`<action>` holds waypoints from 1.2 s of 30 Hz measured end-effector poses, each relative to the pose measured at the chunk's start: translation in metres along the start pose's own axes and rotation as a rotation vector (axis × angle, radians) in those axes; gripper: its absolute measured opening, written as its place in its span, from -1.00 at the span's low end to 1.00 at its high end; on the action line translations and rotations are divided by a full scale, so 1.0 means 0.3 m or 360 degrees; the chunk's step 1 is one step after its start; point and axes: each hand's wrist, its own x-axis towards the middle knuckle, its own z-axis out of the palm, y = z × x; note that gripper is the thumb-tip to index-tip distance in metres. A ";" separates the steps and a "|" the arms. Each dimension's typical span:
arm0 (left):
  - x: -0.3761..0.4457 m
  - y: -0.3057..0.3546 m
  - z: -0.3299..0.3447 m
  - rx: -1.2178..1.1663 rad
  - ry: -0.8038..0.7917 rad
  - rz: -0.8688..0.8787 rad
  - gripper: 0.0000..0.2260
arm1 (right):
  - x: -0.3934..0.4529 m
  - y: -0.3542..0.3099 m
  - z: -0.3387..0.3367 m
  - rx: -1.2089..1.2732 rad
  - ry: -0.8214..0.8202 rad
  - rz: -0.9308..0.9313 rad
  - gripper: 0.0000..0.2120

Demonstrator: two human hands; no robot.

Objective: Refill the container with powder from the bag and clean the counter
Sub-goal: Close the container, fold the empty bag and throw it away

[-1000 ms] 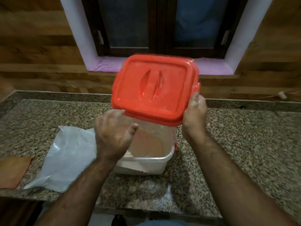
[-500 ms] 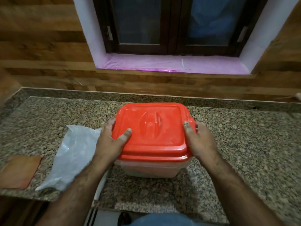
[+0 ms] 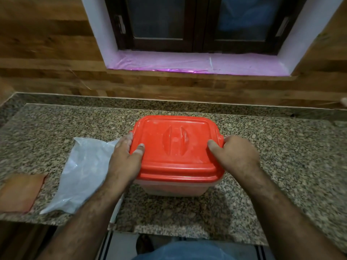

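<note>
A red lid (image 3: 176, 147) is seated on a translucent container (image 3: 174, 188), which stands on the granite counter (image 3: 281, 156) near the middle of the view, towards the near edge. A moulded grip with two raised ribs is seen at the centre of the lid, and pale powder dust is smeared across its top. No brand, label or writing can be read on the lid, the container or anything else in view.

The left edge of the lid, at 9 o'clock, is gripped by the left hand (image 3: 125, 162): the thumb is laid on the lid's top and the fingers are wrapped over the rim, with whitish dust on the fingertips. The right edge, at 3 o'clock, is gripped by the right hand (image 3: 234, 156): the thumb is pressed on the top and the fingers are curled round the side tab.

A crumpled clear plastic bag (image 3: 84, 171) is spread flat on the counter at 9 o'clock from the container, partly covered by the left forearm. An orange-brown cloth (image 3: 20, 192) is laid further out at 9 o'clock, beside the bag, at the counter's near edge. A dark-framed window (image 3: 197, 25) above a pink-lined sill (image 3: 187, 62) is seen at 12 o'clock, set in a wood-panelled wall.
</note>
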 end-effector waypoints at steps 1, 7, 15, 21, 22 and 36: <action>0.000 -0.006 0.001 -0.0009 -0.0001 -0.0012 -0.42 | 0.001 0.004 0.001 0.0010 -0.0015 -0.0013 -0.31; -0.024 -0.035 0.005 0.0214 -0.0060 -0.0101 -0.42 | -0.015 0.028 0.014 0.0123 0.0000 -0.0049 -0.32; 0.052 0.003 -0.020 -0.0535 -0.0276 -0.0279 -0.21 | 0.043 0.094 0.086 0.1407 -0.0863 0.0366 -0.04; 0.089 -0.035 -0.043 -0.1016 -0.0796 -0.0715 -0.33 | 0.050 0.074 0.076 0.2042 -0.1271 0.0371 -0.38; 0.086 -0.034 -0.042 -0.0970 -0.0706 -0.0702 -0.31 | 0.051 0.077 0.075 0.2035 -0.1232 0.0371 -0.34; 0.042 0.087 0.012 0.1141 0.0057 -0.0016 -0.42 | -0.094 -0.118 0.017 -0.0070 0.0054 0.0016 -0.47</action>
